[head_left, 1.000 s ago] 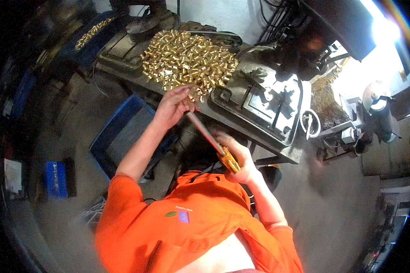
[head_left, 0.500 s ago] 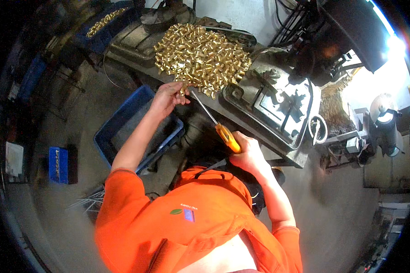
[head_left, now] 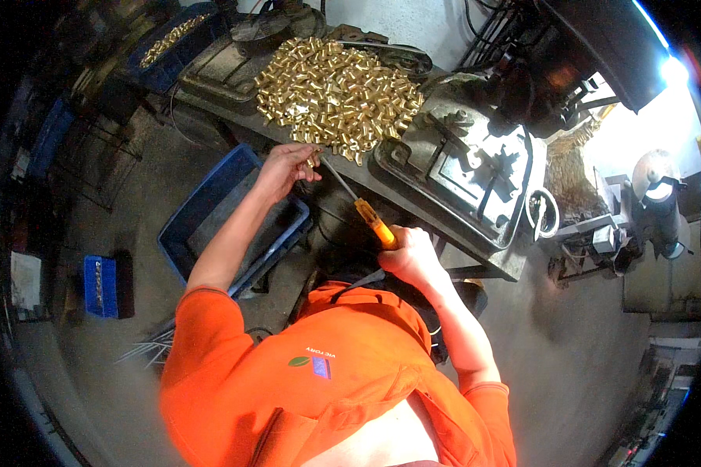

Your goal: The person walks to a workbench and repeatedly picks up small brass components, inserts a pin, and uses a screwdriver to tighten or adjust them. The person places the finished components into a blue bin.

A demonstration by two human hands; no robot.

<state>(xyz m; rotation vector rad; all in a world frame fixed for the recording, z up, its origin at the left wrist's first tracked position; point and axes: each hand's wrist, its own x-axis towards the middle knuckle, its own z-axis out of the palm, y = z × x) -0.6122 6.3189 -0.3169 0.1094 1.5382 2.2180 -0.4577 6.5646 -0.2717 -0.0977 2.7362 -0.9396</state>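
Bench (head_left: 510, 262): dark, grimy, runs diagonally across the far side of the person, back left to near right.

Person: orange shirt (head_left: 288, 373), short sleeves, both forearms reaching up toward the bench.

Right end of bench: machine table (head_left: 450, 183), dark rim, bright plate, with a black cross-shaped clamp (head_left: 497, 173) on it. White cable (head_left: 554, 216) hangs looped off its right side. Left end of bench: second machine base (head_left: 210, 78), dark and flat.

Tub (head_left: 199, 204): blue, below the bench edge, tilted in view, partly behind the left forearm. Inside looks dark.

Pile (head_left: 339, 97): lots of small brass-coloured parts, short cylinders mostly, heaped on the bench between the two machine bases. A few spill to the front edge, just beyond the left hand.

Bin (head_left: 156, 76): dark blue, back left, more brass-coloured parts in it. Box (head_left: 109, 292): small, blue, on the floor far left, row of little parts inside, too small to make out.

Left hand (head_left: 284, 169): at bench edge, fingertips pinching one part. Right hand (head_left: 413, 255): closer to the body, closed around the tool's handle.

Tool (head_left: 375, 224): yellow-orange handle, thin metal shaft, angled up-left at the left hand. Tip right by the pinched part; can't tell if touching.

Piece (head_left: 313, 161): single brass-coloured part, in the left fingertips, mostly covered.
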